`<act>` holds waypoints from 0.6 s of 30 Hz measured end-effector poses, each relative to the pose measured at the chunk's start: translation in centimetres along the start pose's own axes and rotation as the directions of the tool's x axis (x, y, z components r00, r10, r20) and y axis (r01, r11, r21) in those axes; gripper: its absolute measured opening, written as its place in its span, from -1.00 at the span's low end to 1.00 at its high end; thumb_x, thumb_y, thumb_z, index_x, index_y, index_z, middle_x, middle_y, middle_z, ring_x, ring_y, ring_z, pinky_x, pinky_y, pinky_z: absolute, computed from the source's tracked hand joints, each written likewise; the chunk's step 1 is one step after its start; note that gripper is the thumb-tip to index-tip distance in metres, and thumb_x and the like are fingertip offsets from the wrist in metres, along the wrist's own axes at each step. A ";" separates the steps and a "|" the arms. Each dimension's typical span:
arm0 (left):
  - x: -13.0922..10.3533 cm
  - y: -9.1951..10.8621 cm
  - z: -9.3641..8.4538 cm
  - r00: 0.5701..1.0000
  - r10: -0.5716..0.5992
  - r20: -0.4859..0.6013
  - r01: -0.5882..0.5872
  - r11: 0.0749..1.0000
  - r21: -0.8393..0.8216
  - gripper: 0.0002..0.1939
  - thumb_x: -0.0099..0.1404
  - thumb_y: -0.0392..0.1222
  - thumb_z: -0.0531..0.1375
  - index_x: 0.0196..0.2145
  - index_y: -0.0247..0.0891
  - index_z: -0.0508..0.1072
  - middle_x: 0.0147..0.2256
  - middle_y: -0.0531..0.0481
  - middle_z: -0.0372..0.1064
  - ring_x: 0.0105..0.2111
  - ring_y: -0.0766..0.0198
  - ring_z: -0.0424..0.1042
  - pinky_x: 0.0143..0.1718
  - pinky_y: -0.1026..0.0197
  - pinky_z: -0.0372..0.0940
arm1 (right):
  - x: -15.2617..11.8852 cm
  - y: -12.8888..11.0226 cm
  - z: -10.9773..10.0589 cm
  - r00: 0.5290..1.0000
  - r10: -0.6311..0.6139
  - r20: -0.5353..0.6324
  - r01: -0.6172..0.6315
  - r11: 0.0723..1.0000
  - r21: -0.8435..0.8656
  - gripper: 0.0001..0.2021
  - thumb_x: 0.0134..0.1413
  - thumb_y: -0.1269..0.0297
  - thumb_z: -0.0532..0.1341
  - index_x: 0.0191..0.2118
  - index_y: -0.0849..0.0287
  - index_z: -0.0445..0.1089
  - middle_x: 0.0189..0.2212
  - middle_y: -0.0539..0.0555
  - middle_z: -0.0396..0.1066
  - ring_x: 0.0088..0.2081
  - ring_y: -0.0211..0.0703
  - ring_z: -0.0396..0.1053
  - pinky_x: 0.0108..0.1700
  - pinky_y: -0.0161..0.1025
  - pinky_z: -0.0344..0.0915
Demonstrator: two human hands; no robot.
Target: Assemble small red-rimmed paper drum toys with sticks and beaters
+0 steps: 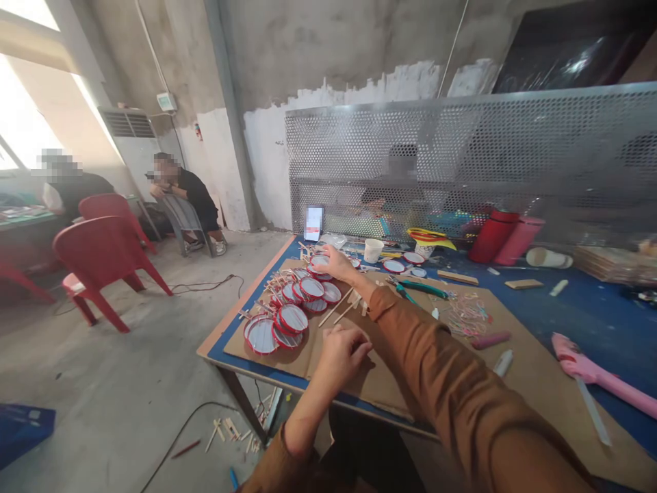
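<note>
At the far end of a pile of small red-rimmed drums (pixel 294 318), my right hand (pixel 339 266) reaches across the table. Its fingers are closed at the edge of one small drum (pixel 320 260). The drums have pale round faces, and thin wooden sticks stick out at the pile's left side. My left hand (pixel 345 350) is over the cardboard near the table's front edge, with fingers curled in; whatever they may hold is hidden. Beyond it lie loose wooden sticks (pixel 343 306) and green-handled pliers (pixel 423 288).
Cardboard (pixel 380 383) covers part of the blue table. A pink glue gun (pixel 590 370), rubber bands (pixel 467 313) and a marker (pixel 503 363) lie to the right. A phone (pixel 313 222), paper cup (pixel 374 250) and red bottle (pixel 493 236) stand by the perforated metal screen (pixel 462 157).
</note>
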State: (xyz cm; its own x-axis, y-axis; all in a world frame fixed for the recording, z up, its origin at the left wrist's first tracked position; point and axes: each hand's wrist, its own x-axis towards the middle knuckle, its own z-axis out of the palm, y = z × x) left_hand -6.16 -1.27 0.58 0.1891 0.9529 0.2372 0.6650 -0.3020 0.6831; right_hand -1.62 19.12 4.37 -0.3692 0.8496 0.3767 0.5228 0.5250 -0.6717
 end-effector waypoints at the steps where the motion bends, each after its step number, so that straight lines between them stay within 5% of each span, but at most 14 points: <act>1: 0.0 0.0 0.0 1.000 -0.001 -0.001 0.001 1.000 0.004 -0.85 0.21 -0.20 0.16 -0.48 -0.24 0.47 -0.43 -0.03 0.47 -0.28 0.18 0.34 -0.18 0.15 0.07 | 0.3 0.1 0.1 1.000 0.001 -0.002 -0.001 1.000 -0.001 -0.27 -0.25 0.15 0.41 0.08 0.28 0.19 0.04 0.29 0.33 0.05 0.07 0.31 0.07 -0.04 0.21; 9: 0.1 -0.5 0.4 1.000 0.022 -0.019 -0.021 1.000 0.012 -0.84 0.23 -0.26 0.11 -0.46 -0.25 0.46 -0.43 -0.05 0.45 -0.32 0.20 0.32 -0.23 0.17 0.10 | -0.6 1.6 -3.0 0.989 0.076 -0.128 -0.074 0.997 0.021 -0.44 -0.13 0.16 0.36 0.01 0.27 0.27 0.02 0.29 0.34 0.06 0.05 0.32 0.08 -0.04 0.23; 18: 0.0 -0.7 0.2 0.977 0.214 0.010 -0.214 0.976 -0.028 -0.72 0.28 -0.17 0.05 -0.57 -0.26 0.34 -0.51 -0.03 0.38 -0.42 0.28 0.29 -0.29 0.24 0.12 | -10.5 0.1 -8.9 0.985 0.017 -0.174 -0.024 0.999 -0.038 -0.71 -0.03 0.26 0.26 -0.13 0.20 0.37 -0.13 0.14 0.45 -0.08 -0.07 0.40 -0.05 -0.14 0.30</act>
State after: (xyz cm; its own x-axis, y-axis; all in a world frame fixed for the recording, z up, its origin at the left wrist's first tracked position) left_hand -6.51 -1.05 -0.07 0.3345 0.8663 0.3710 0.5887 -0.4995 0.6355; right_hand 9.18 10.71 6.00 -0.2209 0.8541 0.4709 0.5601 0.5063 -0.6557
